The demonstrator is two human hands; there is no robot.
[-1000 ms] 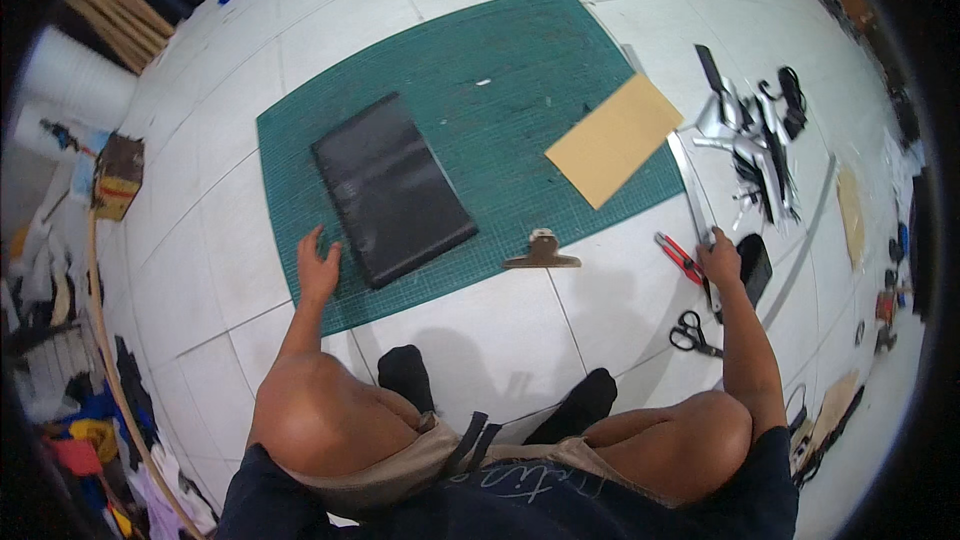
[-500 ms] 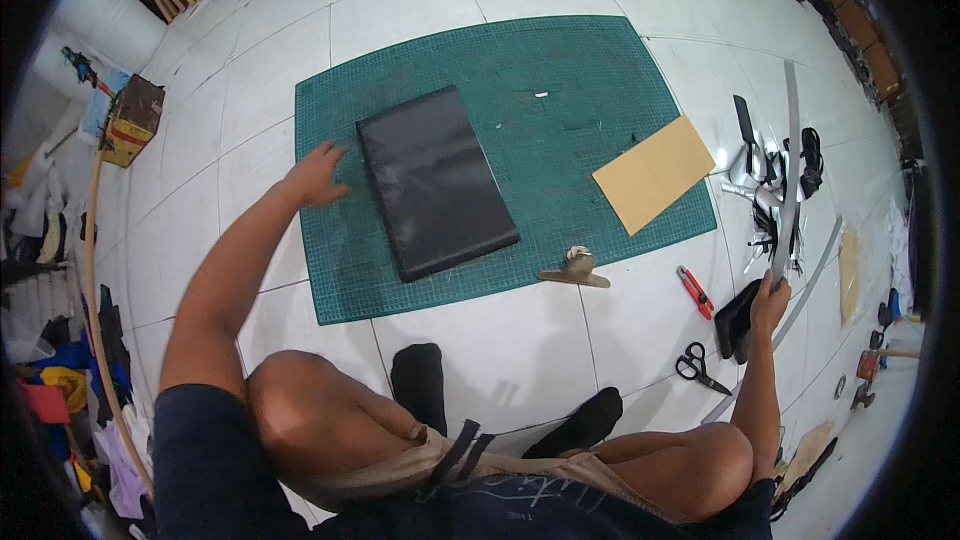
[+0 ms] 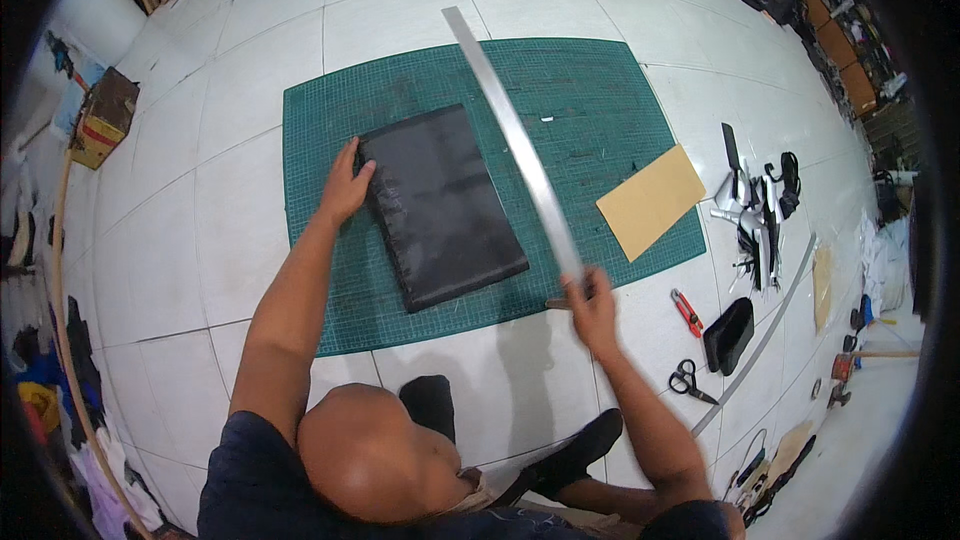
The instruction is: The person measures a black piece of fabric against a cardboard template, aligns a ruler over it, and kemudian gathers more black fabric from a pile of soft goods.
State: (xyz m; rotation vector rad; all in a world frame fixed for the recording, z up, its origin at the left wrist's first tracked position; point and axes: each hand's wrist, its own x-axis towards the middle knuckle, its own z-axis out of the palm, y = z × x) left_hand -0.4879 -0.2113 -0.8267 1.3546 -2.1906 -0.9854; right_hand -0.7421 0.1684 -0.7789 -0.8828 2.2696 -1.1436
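Observation:
A folded black sheet [image 3: 440, 210], shiny and dark, lies aslant on the green cutting mat [image 3: 400, 334]. My left hand [image 3: 347, 183] rests at its upper left edge, thumb and fingers apart, not gripping anything visible. In my right hand [image 3: 592, 315] is the lower end of a long metal ruler [image 3: 515, 135]. The ruler slants up and left above the mat, just right of the black sheet, and it looks raised. Near that hand, a metal clip [image 3: 557, 304] is mostly hidden behind the fingers. To the right, a tan rectangular board [image 3: 652, 202] overlaps the mat's edge.
On the white tiles at right lie a red cutter knife [image 3: 687, 312], black scissors [image 3: 690, 382], a black pouch-like item [image 3: 729, 336] and a pile of silver and black scraps [image 3: 757, 215]. A second long strip [image 3: 765, 340] lies beyond them. A box [image 3: 107, 118] stands far left.
My right hand has lifted the metal ruler off the right side and swung it left over the mat. My left hand has moved in to the black sheet's edge. The view has shifted slightly.

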